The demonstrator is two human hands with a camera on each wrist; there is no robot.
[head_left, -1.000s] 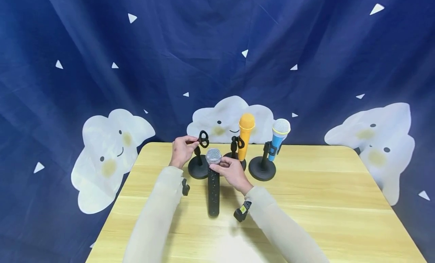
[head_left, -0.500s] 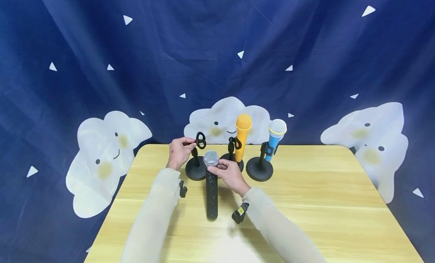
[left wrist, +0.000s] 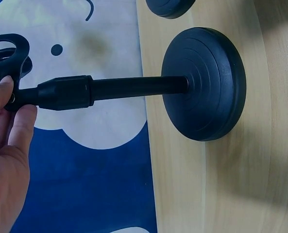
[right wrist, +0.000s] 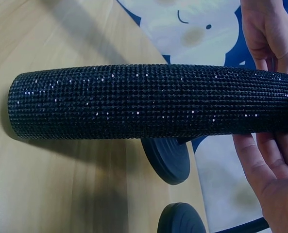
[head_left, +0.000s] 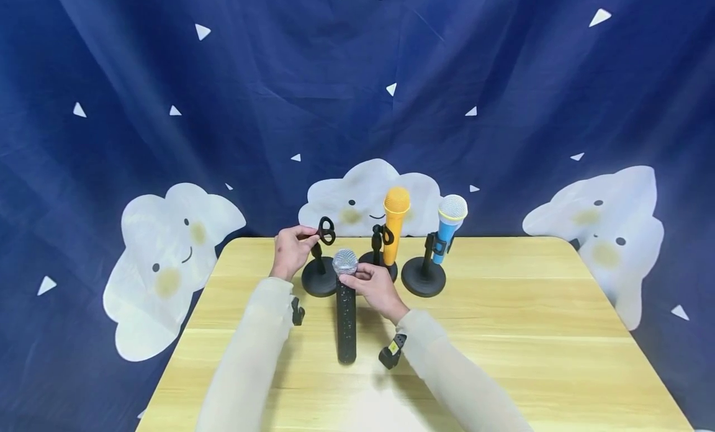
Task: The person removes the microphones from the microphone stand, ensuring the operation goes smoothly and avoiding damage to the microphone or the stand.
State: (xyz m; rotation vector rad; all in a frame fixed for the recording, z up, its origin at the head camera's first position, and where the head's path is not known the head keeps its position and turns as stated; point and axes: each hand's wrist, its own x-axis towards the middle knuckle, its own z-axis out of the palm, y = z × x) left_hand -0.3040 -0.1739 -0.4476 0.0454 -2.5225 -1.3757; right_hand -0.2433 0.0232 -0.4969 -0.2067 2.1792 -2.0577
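Note:
My left hand (head_left: 292,251) pinches the clip at the top of the leftmost black microphone stand (left wrist: 134,88), whose round base (left wrist: 204,85) rests on the table. In my right hand (head_left: 380,288) is a black rhinestone-covered microphone (right wrist: 134,102) with a silver mesh head (head_left: 345,262). Thumb and fingers grip it just below that head, and its body hangs down, in front of the stand. The stand's clip (head_left: 326,231) has an open loop shape with no microphone in it. In the right wrist view the microphone's head lies out of frame.
Right of that stand, a yellow microphone (head_left: 395,224) sits in a second stand (head_left: 377,239). Beside it a blue microphone (head_left: 447,230) with a white head leans in a third stand (head_left: 424,277). The wooden table (head_left: 503,320) ends at a dark blue cloud-patterned curtain (head_left: 357,97).
The whole head view has shifted slightly, so everything appears a little further left. Both hands keep their hold on the stand's clip and the black microphone.

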